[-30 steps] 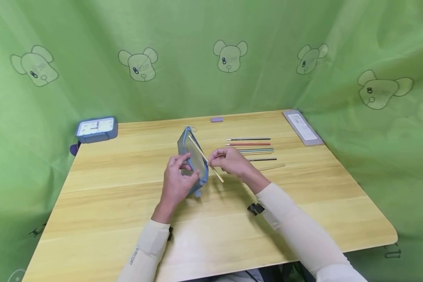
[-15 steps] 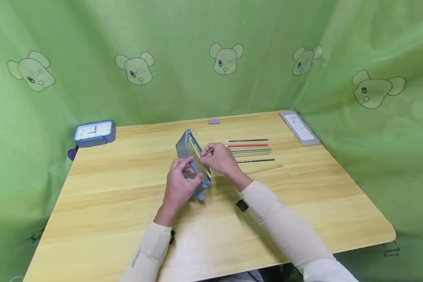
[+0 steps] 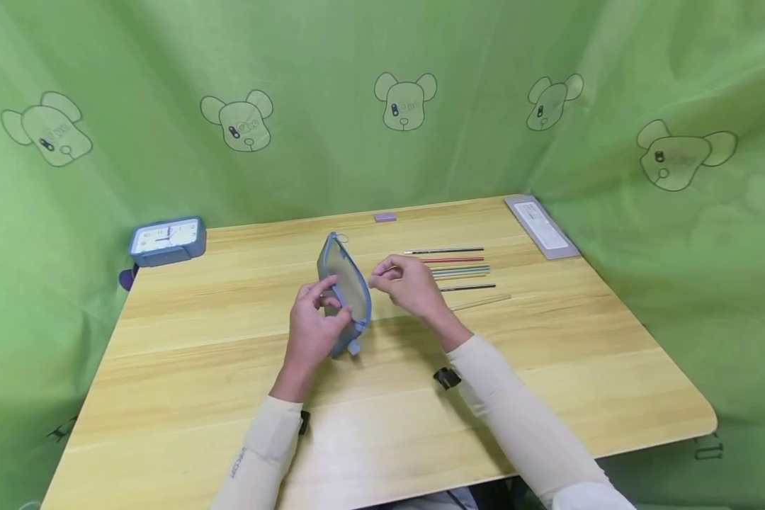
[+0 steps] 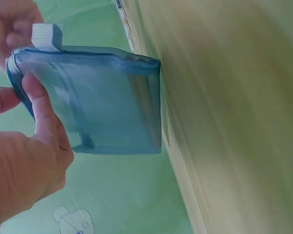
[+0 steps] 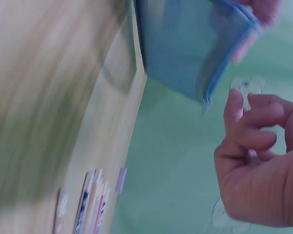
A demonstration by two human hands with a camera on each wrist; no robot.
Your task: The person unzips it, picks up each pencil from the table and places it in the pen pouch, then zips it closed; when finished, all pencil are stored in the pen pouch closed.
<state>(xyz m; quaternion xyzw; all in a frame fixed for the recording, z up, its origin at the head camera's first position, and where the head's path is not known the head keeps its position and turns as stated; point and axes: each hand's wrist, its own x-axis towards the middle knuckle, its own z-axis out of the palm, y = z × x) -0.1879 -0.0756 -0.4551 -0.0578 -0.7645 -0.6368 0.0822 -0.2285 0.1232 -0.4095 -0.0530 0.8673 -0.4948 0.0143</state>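
Observation:
My left hand (image 3: 314, 322) grips the near edge of a blue mesh zip pencil case (image 3: 357, 287), thumb and fingers pinching its rim. The case stands on edge on the table, its zip opening turned up and right. Through the mesh in the left wrist view, brownish strips (image 4: 144, 95) show along the bottom of the case. My right hand (image 3: 411, 287) hovers just right of the opening, fingers bent, thumb and forefinger tips slightly apart with nothing between them. Pencils lie beyond it: a black one (image 3: 452, 250), a red one (image 3: 455, 260), blue ones (image 3: 465, 269) and a tan one (image 3: 484, 302).
A blue clock (image 3: 168, 241) lies at the back left corner of the wooden table (image 3: 197, 368). A purple eraser (image 3: 385, 217) is at the back edge, a grey flat box with a white label (image 3: 542, 227) at the back right. Green curtain (image 3: 331, 156) surrounds the table.
The tan pencil my right hand held went down into the pencil case and has left the fingers. My right hand has drawn back slightly right from the opening; the left keeps its hold.

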